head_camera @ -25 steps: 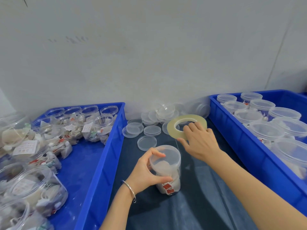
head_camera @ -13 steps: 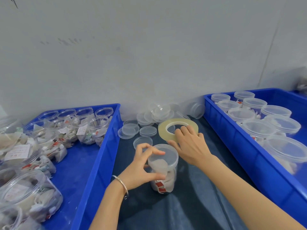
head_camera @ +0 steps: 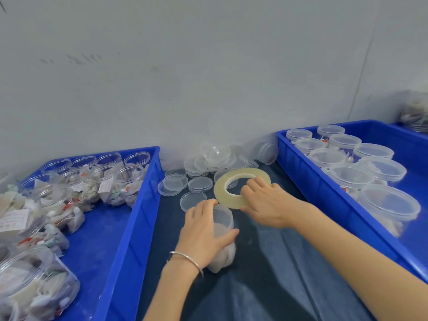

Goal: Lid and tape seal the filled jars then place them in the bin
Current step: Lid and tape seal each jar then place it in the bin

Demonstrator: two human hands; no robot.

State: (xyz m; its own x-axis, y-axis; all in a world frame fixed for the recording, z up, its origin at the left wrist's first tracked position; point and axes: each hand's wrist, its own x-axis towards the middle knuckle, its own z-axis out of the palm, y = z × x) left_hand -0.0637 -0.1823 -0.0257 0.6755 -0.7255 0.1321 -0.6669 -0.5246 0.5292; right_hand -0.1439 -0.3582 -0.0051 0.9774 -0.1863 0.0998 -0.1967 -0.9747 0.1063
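A clear filled jar (head_camera: 223, 245) with its lid on stands on the dark cloth between the two bins. My left hand (head_camera: 205, 231) wraps around its top and side. My right hand (head_camera: 266, 203) grips a large pale-yellow roll of clear tape (head_camera: 240, 188), fingers through the hole, holding it tilted just behind and above the jar. The blue bin on the right (head_camera: 324, 193) holds several lidded jars (head_camera: 349, 176). The blue bin on the left (head_camera: 139, 205) holds several open filled jars (head_camera: 129, 181).
Loose clear lids (head_camera: 200, 184) lie on the dark cloth (head_camera: 266, 286) and pile up against the grey wall (head_camera: 208, 77) at the back. Another bin with jars (head_camera: 414, 112) shows at the far right edge.
My left hand has closed down over the jar's lid and side. My right hand has lifted the tape roll and brought it nearer the jar.
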